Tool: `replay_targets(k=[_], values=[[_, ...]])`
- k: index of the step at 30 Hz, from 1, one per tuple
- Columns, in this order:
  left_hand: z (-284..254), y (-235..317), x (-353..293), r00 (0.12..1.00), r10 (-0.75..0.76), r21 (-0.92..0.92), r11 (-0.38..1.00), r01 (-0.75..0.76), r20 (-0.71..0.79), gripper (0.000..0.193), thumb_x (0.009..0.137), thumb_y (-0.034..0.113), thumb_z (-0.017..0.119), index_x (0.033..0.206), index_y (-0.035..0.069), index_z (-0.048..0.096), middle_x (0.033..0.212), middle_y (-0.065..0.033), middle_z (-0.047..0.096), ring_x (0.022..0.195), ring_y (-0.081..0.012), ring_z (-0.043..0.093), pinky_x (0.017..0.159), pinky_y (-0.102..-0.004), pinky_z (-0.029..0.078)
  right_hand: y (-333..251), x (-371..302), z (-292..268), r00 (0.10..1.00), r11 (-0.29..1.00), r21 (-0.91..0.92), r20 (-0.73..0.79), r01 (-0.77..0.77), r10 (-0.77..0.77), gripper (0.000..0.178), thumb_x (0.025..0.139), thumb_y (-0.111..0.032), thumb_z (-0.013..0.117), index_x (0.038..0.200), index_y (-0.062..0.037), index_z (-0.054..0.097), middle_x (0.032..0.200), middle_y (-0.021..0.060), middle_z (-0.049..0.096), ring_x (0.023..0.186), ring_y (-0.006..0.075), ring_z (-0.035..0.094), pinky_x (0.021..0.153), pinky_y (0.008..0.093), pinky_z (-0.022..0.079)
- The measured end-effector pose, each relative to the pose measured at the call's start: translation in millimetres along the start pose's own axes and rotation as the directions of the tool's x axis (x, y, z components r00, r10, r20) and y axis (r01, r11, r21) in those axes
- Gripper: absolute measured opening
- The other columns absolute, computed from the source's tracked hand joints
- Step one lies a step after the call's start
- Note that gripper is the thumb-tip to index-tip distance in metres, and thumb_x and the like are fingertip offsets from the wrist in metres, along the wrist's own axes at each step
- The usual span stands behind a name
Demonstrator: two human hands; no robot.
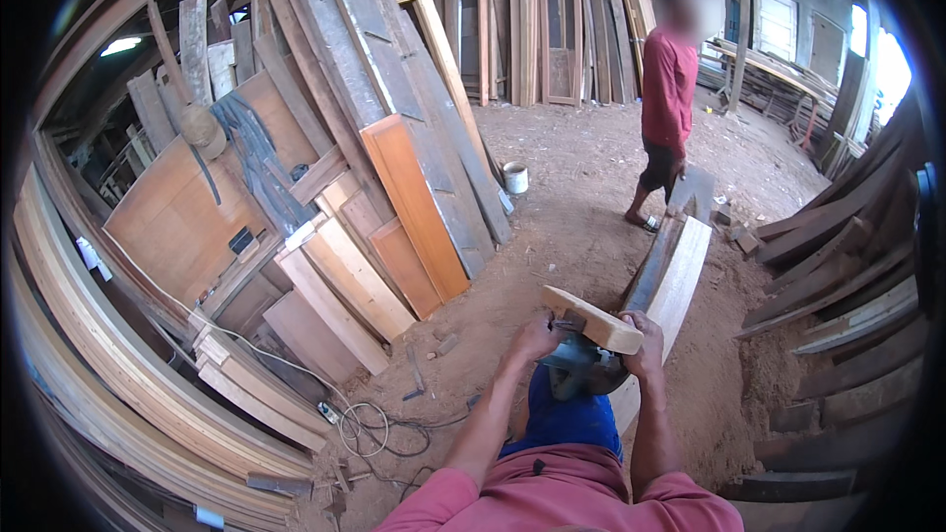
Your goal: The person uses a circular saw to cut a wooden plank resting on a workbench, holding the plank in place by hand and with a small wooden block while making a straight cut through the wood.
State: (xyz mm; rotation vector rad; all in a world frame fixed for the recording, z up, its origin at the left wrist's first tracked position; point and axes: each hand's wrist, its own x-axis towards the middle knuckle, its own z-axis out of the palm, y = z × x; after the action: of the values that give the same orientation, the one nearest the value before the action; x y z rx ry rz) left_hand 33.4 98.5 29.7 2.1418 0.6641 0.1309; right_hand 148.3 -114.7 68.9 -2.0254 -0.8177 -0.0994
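Wood block (594, 319), pale and stiff, is lying across a dark power tool (579, 365) over my lap. My left hand (537, 335) and right hand (645, 347) are gripping either side, fingers curled tight. It is looking solid, fairly light, rough-edged; ends are offering the surest hold.

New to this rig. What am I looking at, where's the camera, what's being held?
There is no robot here: a person works with two bare hands. The single picture comes from a wide fisheye camera worn on their head, looking down, so straight edges bend near the rim and their own forearms enter from the bottom. The left hand and right hand grip a dark power tool pressed under a short pale wood block, just before a long curved plank on the sawdust floor. Boards lean at left, a cable trails on the ground, and another person stands beyond.
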Motion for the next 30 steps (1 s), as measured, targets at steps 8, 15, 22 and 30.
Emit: replay_targets(k=[8,15,22,30], values=[[1.7,-6.6,0.8,0.999,0.020,0.051,0.999,-0.017,-0.049,0.042,0.088,0.033,0.060,0.117,0.004,0.067,0.114,-0.0272,0.069,0.114,-0.0420,0.065,0.095,-0.0490,0.051,-4.1,-2.5,-2.0,1.000,1.000,-0.005,-0.006,-0.004,0.004,0.034,0.102,-0.027,0.050,0.102,-0.0014,0.072,0.094,0.0186,0.072,0.089,0.0349,0.071,0.080,0.0413,0.053],[-9.7,19.9,-16.3,0.998,-0.031,0.016,0.999,0.031,-0.051,0.042,0.087,0.034,0.060,0.117,0.005,0.068,0.116,-0.0259,0.069,0.115,-0.0405,0.065,0.096,-0.0484,0.051,-4.2,-5.0,-2.9,0.999,0.999,0.030,-0.029,-0.014,0.015,0.034,0.102,-0.027,0.051,0.101,0.0007,0.072,0.092,0.0179,0.072,0.087,0.0327,0.071,0.080,0.0393,0.053],[-10.4,19.1,-14.0,0.999,-0.025,0.048,0.998,0.027,-0.036,0.040,0.087,0.031,0.060,0.118,0.007,0.068,0.118,-0.0244,0.069,0.115,-0.0405,0.064,0.096,-0.0475,0.051,-2.6,-4.2,-3.8,1.000,1.000,0.004,-0.015,0.004,-0.004,0.034,0.102,-0.026,0.051,0.101,0.0003,0.071,0.092,0.0180,0.071,0.089,0.0346,0.070,0.080,0.0406,0.053],[-6.8,20.3,-14.0,0.998,-0.016,0.006,1.000,0.016,-0.064,0.040,0.087,0.030,0.060,0.117,0.005,0.068,0.118,-0.0250,0.068,0.116,-0.0406,0.064,0.096,-0.0472,0.051,0.4,-4.5,-5.0,1.000,1.000,0.021,-0.022,-0.001,0.002,0.032,0.102,-0.026,0.052,0.100,-0.0003,0.071,0.093,0.0182,0.072,0.089,0.0346,0.071,0.081,0.0405,0.053]])
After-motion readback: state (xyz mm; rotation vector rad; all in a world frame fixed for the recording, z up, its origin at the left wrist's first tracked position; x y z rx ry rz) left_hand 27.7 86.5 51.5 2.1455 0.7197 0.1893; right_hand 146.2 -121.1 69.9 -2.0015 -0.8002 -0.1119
